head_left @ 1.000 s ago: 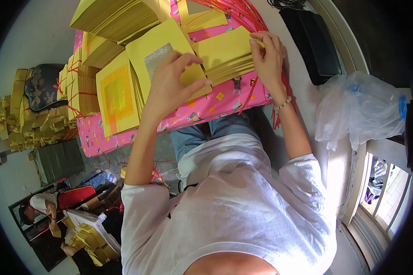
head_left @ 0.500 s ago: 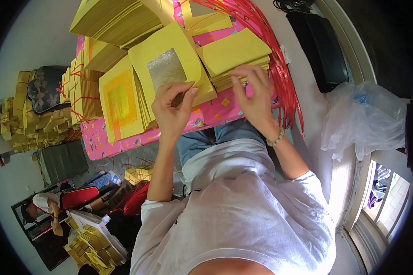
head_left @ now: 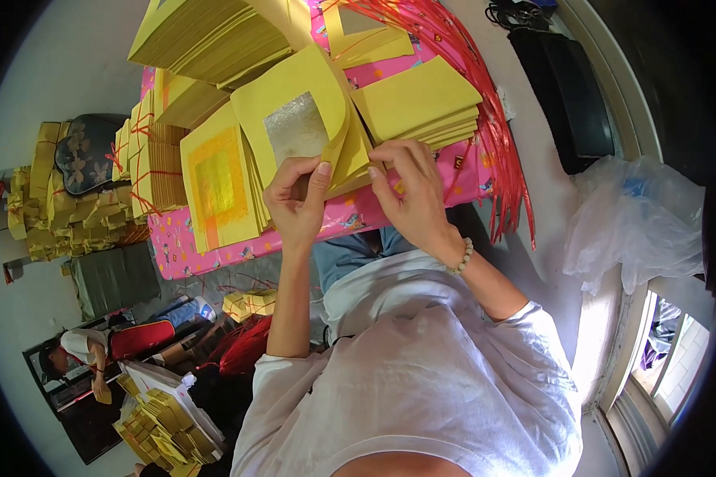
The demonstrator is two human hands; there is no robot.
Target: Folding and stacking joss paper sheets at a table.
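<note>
A stack of yellow paper sheets [head_left: 262,83] lies on the table before me, its top sheet bearing a silver square. My left hand [head_left: 297,203] is closed, thumb against forefinger, on the near edge of the top sheet, which curls up along its right side. At the stack's near right corner is my right hand [head_left: 410,191], with a beaded bracelet on its wrist. Its fingers are bent and the thumb stays slightly apart from the forefinger. To the left lies another yellow stack [head_left: 191,143] with a gold and orange square on top. A plain yellow stack [head_left: 414,99] sits to the right.
A pink patterned cloth [head_left: 250,250] covers the table. Red plastic strands [head_left: 497,143] hang over its right edge. Tied paper bundles [head_left: 155,171] and a tall stack [head_left: 207,40] stand behind and left. A clear plastic bag [head_left: 640,219] is at right; another person [head_left: 95,350] works at lower left.
My right hand has moved left and down to the stack's near right corner. My left hand keeps its pinch on the top sheet, whose right side now curls up more.
</note>
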